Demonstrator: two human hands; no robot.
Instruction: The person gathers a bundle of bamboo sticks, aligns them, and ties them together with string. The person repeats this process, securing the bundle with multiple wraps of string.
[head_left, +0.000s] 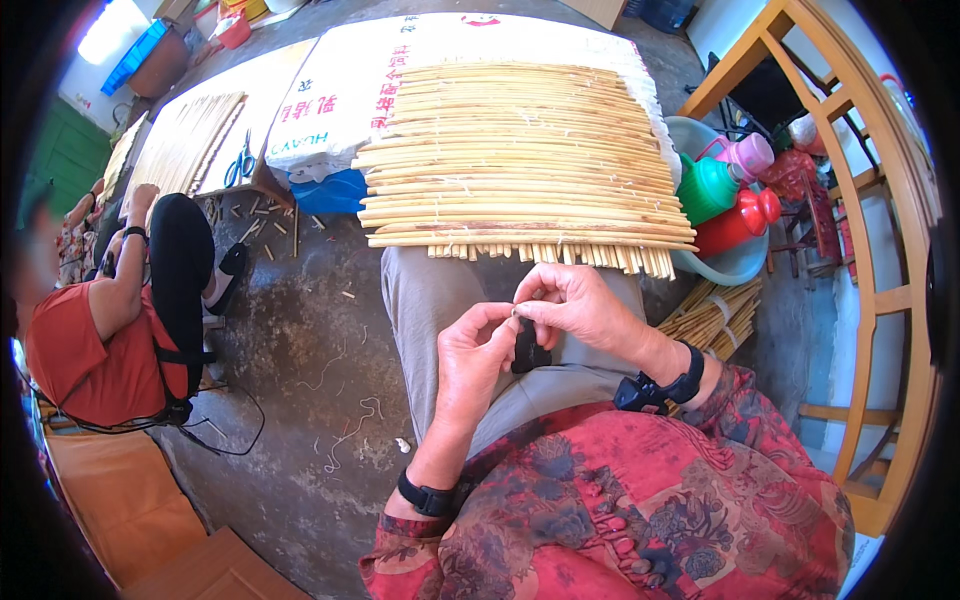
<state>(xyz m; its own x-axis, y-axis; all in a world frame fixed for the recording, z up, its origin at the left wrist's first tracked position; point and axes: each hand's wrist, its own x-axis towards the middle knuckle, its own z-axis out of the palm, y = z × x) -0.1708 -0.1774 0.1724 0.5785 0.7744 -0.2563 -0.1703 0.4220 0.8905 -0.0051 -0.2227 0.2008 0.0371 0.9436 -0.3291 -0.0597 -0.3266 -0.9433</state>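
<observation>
My left hand (476, 352) and my right hand (574, 307) meet above my lap, thumbs and forefingers pinched together. A tiny thing (514, 310) shows between the fingertips; it is too small to identify. Just beyond the hands lies a mat of pale plant stalks (525, 176), its rows running crosswise, with white thread (457, 182) knotted in places. Under its near edge, cut stalk ends (600, 256) stick out at right angles to the rows. The mat overhangs the near side of a table covered with a printed white woven sack (330, 75).
Blue-handled scissors (240, 166) and another stalk mat (184, 139) lie on the left table, where a person in red (97, 352) sits. Thermos flasks (709, 187) stand in a basin (731, 271) at right, near a stalk bundle (712, 315) and a wooden frame (862, 262).
</observation>
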